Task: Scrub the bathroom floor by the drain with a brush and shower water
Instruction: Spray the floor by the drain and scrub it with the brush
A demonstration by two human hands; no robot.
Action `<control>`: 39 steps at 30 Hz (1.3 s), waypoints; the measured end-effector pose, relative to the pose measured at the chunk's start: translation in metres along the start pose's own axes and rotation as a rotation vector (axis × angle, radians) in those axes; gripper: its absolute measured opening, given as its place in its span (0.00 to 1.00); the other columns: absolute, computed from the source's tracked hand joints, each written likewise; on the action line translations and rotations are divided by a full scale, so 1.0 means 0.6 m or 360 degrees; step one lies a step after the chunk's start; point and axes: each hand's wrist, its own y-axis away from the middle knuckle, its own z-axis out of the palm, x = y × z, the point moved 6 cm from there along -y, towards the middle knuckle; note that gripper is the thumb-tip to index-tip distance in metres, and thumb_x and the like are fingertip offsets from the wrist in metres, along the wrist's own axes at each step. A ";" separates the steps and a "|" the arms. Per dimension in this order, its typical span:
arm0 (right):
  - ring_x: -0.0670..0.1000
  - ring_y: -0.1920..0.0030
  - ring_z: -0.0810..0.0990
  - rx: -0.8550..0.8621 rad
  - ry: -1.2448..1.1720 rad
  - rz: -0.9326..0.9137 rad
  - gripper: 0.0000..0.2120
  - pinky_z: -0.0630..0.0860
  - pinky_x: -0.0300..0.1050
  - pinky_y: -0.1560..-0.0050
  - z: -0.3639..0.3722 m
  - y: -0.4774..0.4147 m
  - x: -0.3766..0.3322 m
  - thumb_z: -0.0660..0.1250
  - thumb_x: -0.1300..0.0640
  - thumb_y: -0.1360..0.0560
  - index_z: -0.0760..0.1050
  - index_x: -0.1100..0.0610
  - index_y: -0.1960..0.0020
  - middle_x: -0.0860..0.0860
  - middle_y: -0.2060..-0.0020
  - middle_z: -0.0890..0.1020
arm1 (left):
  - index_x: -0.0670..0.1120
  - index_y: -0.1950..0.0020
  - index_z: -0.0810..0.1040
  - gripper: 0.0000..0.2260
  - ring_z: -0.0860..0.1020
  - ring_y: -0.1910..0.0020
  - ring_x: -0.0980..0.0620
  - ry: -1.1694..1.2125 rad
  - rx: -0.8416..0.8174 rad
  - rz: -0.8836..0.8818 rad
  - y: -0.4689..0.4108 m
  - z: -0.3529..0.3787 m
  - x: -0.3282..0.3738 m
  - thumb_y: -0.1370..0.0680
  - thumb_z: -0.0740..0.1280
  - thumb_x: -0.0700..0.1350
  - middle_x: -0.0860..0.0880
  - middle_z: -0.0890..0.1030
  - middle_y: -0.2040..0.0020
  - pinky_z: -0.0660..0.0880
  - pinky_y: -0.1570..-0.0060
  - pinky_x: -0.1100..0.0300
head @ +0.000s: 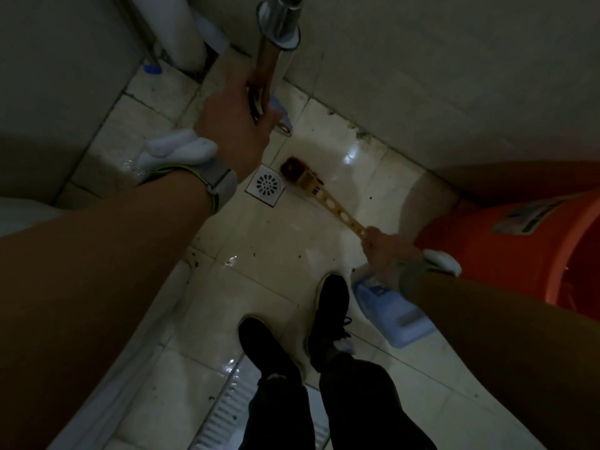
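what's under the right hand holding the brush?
A pale blue plastic jug on the wet tiled floor, beside the orange plastic bucket. The right hand, gripping the yellow-handled brush, and its wrist cover the jug's upper end, so any cap there cannot be seen.

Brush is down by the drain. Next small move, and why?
Probably a short scrub stroke beside the drain: the brush head rests there, the right hand grips the handle, and dark specks dot the wet floor.

You stand in dim light on wet, pale floor tiles (266,248); grey walls (454,76) far, orange bucket (519,254) right.
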 end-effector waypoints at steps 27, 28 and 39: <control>0.56 0.61 0.80 0.0074 -0.0019 -0.0203 0.12 0.73 0.43 0.64 -0.065 -0.081 -0.202 0.56 0.59 0.19 0.74 0.60 0.40 0.56 0.58 0.80 | 0.40 0.35 0.69 0.21 0.79 0.51 0.41 -0.0027 0.0023 0.0059 0.012 0.004 -0.003 0.22 0.66 0.51 0.40 0.81 0.49 0.63 0.61 0.63; 0.58 0.53 0.81 0.0059 0.0008 -0.0223 0.12 0.76 0.47 0.58 -0.070 -0.083 -0.215 0.58 0.60 0.20 0.74 0.61 0.39 0.57 0.51 0.81 | 0.40 0.34 0.69 0.21 0.79 0.52 0.41 -0.0030 0.0032 0.0079 0.013 0.005 -0.001 0.22 0.66 0.51 0.39 0.81 0.50 0.62 0.62 0.64; 0.62 0.52 0.81 -0.0056 0.0108 0.0024 0.16 0.74 0.47 0.57 0.015 0.014 0.028 0.50 0.49 0.17 0.67 0.54 0.34 0.59 0.50 0.81 | 0.41 0.31 0.65 0.23 0.78 0.47 0.40 -0.0015 -0.0031 -0.0037 0.001 -0.013 -0.014 0.21 0.65 0.50 0.39 0.80 0.44 0.66 0.57 0.60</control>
